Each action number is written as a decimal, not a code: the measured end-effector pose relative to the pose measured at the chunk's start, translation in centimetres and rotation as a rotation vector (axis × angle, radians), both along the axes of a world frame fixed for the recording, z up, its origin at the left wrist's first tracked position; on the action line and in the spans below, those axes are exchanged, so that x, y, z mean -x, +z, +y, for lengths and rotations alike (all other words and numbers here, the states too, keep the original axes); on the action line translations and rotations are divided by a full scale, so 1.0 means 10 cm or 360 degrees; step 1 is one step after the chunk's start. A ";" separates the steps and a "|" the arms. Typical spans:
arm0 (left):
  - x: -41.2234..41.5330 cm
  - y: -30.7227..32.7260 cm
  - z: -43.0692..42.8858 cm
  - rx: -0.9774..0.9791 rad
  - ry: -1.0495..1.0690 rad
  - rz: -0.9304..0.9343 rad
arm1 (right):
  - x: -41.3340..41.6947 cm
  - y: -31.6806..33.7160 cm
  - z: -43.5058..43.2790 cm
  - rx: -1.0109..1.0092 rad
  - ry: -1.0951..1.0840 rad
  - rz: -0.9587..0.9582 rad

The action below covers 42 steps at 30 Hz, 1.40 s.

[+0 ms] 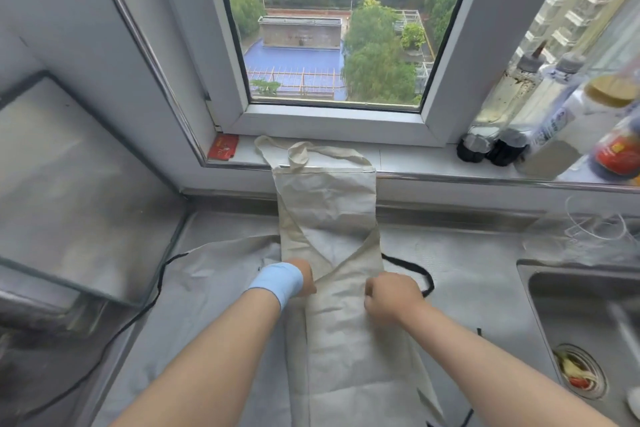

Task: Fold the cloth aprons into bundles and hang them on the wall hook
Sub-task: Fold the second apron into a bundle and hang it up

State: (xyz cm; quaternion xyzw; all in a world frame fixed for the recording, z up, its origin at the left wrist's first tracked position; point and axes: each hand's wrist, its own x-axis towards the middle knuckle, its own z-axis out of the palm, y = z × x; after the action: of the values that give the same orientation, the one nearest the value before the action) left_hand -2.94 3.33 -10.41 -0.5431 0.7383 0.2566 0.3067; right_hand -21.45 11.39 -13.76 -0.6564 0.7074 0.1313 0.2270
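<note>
While knuckles-up, both hands on apron

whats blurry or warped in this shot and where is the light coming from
Head view: soft daylight enters through the window, leaving no hard shadows; the wide lens bends its frame; the bottles at the right edge look smeared; the apron, left hand and right hand are sharp.

Plain beige apron, black tie cord, wristband — pale blue, red card

steel counter, sink, daylit window
</note>
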 end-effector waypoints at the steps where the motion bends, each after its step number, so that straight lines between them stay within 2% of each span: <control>1: 0.03 0.02 -0.06 0.0070 0.0021 0.0037 | 0.02 0.03 -0.04 0.0005 -0.0010 0.0040; 3: 0.11 0.07 -0.18 0.0209 0.0108 0.0179 | 0.10 0.08 -0.17 0.0114 -0.0218 -0.0006; 7: 0.31 0.08 -0.34 0.0359 0.0052 0.0269 | 0.21 0.23 -0.55 0.0418 -0.0842 -0.0422; 11: 0.35 -0.04 -0.42 0.0509 0.0003 0.0335 | 0.26 0.30 -0.96 0.0405 -0.1181 -0.1115; 12: 0.33 -0.05 -0.43 0.0581 0.0016 0.0387 | 0.28 0.31 -1.03 0.0404 -0.1185 -0.1175; 15: 0.30 0.02 -0.46 0.0951 0.0024 0.0650 | 0.36 0.39 -1.16 0.0472 -0.1016 -0.1065; 18: 0.38 0.28 -0.69 0.1293 -0.0021 0.1105 | 0.33 0.57 -1.30 0.0545 -0.0780 -0.0985; 20: 0.53 0.54 -0.83 0.1287 -0.0150 0.1220 | 0.28 0.64 -1.31 0.0601 -0.0617 -0.0907; 22: 0.70 0.80 -0.94 0.1098 -0.0339 0.1060 | 0.21 0.72 -1.31 0.0662 -0.0527 -0.0865; 24: 0.81 0.95 -1.03 0.0894 -0.0575 0.0771 | 0.16 0.74 -1.30 0.0681 -0.0499 -0.0806; 27: 0.89 1.07 -1.17 0.0797 -0.0727 0.0449 | 0.23 0.78 -1.24 0.0639 -0.0563 -0.0826; 32: 0.82 1.07 -1.32 0.0979 -0.0662 0.0564 | 0.43 0.63 -1.04 0.0475 -0.0722 -0.1030; 35: 0.82 1.03 -1.35 0.1050 -0.0460 0.0648 | 0.45 0.60 -1.00 0.0351 -0.0847 -0.1325; 37: 0.81 0.98 -1.35 0.1043 -0.0281 0.0699 | 0.46 0.62 -1.01 0.0156 -0.0801 -0.1491; 39: 0.75 0.87 -1.31 0.1047 -0.0097 0.0844 | 0.46 0.62 -1.01 0.0077 -0.0723 -0.1388; 42: 0.64 0.69 -1.03 0.1062 0.0016 0.1232 | 0.43 0.49 -1.05 0.0404 -0.0907 -0.0981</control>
State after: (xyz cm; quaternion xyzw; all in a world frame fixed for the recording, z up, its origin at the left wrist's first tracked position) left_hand -9.36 -6.96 -3.51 -0.4802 0.8369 0.1908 -0.1805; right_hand -25.79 0.92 -8.87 -0.4662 0.7701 -0.2265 0.3720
